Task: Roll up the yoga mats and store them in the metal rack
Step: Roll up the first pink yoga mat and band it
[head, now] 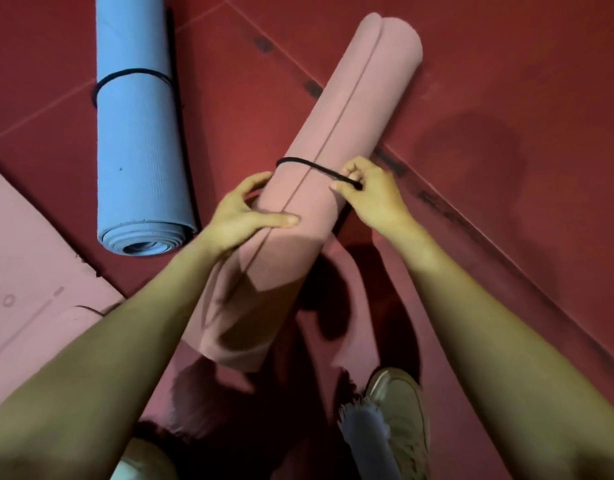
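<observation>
Red floor (506, 81) all round, dark seams cutting across it, and right in the middle is the pink mat (350, 109). It is rolled into a tight tube and runs on a slant from bottom centre up to the top right, with the near end closest to the camera. The left hand (243, 216) has it gripped about halfway along: thumb laid flat across the top of the roll, fingers curled round the left side. Just beyond that grip a black cord (309, 166) crosses the top of the roll, and the right hand (371, 192) has it. Thumb and forefinger pinch the cord at the roll's right edge, the other fingers are tucked in, and a strand drops away down the side below the hand.

Off to the upper left lies the blue mat (139, 140), well apart from the pink one. It is rolled too and flat on the floor, its spiral end facing us, with a black band (132, 72) looped round its far half.

Further left, a flat mat (31, 271) — pink, unrolled — fills the edge of the view, one corner reaching toward the left forearm.

Down at the bottom a tan shoe (402, 407) stands on the floor under the right forearm, with a pale frayed hem (364, 427) beside it.
</observation>
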{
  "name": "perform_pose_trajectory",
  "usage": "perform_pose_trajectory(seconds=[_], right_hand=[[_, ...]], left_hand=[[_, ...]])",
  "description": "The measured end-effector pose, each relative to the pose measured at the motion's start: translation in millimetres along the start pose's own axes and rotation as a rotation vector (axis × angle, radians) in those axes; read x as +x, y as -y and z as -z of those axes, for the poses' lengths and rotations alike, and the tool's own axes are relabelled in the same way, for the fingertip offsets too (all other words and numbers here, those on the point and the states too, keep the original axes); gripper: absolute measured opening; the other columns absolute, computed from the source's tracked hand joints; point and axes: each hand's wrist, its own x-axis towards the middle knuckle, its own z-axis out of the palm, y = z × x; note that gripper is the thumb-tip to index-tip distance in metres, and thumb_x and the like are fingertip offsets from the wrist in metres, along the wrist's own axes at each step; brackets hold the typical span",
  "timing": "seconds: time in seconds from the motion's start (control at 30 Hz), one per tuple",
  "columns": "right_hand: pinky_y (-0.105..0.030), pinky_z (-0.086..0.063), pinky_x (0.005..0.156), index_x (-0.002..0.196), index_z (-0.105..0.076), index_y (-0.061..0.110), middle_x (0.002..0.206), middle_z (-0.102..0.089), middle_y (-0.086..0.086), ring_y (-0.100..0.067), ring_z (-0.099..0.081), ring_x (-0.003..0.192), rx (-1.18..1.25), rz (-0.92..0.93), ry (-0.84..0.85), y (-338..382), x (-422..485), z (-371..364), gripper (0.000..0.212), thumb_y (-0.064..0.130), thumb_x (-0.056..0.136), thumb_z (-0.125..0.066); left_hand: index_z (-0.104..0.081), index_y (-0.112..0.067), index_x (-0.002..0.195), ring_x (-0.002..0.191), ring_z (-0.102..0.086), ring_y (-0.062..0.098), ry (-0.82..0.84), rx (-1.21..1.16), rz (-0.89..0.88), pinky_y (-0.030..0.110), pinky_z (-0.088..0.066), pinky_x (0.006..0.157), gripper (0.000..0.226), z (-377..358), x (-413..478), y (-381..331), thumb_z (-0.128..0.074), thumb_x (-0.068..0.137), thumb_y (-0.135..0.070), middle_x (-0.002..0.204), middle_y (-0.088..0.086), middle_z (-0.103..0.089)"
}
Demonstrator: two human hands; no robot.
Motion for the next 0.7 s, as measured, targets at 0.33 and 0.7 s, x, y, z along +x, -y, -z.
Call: perform_pose_trajectory(seconds=[0.33,0.7], right_hand=[[-0.02,-0.041,0.07,0.09,-0.062,0.009,0.077,-0.059,-0.002,-0.016,-0.052,0.077,0.248,-0.2,-0.08,1.9,-9.5,-40.9,0.005,0.011,0.086,-0.064],[-0.038,-0.048,0.097,0.122,-0.056,0.004,0.121,-0.06,-0.009,-0.021,-0.06,0.103,0.519,-0.377,0.002,-2.8,-29.3,-52.1,0.038,0.01,0.086,-0.064]], left_hand=[[-0.066,-0.022,0.115,0.108,-0.058,0.004,-0.262,0.074,-0.122,0.015,-0.041,0.097,0.03,14.1,-9.8,12.5,-0.07,0.086,-0.022,0.121,-0.005,-0.064],[-0.055,-0.042,0.128,0.121,-0.047,0.001,-0.075,0.151,-0.05,0.021,-0.032,0.108,0.066,29.4,-21.7,7.4,-0.08,0.068,-0.051,0.131,-0.014,-0.05]])
